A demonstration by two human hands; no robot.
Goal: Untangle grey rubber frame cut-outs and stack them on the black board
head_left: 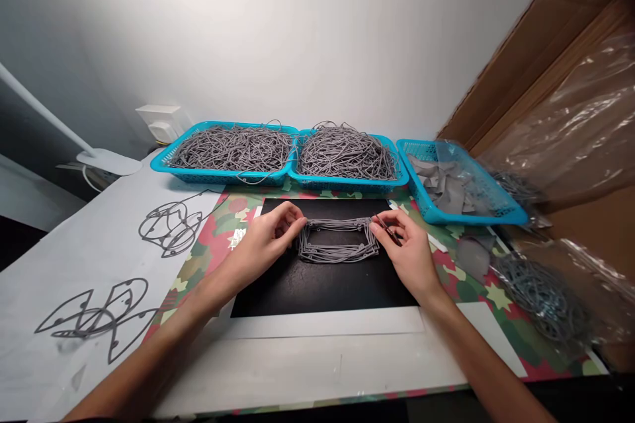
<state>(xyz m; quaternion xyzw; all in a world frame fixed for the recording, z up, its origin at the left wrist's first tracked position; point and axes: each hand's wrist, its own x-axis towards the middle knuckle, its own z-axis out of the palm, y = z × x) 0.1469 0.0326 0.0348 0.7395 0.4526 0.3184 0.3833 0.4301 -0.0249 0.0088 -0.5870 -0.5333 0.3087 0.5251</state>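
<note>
Gasket stack (338,240) between hands — left hand (265,242), right hand (407,248) touching ends.

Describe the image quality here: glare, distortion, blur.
Head view: wide-angle distortion bows the wall and the lamp arm; the plastic bags at right catch glare and smear with edge blur; both hands, left hand and right hand, and the grey gasket stack are sharp, evenly lit.

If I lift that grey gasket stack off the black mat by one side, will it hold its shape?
Probably not. The grey gasket stack is thin looped strips, likely floppy and sagging. Layers look loose, so they may slide apart. Left hand and right hand steady opposite ends.
</note>
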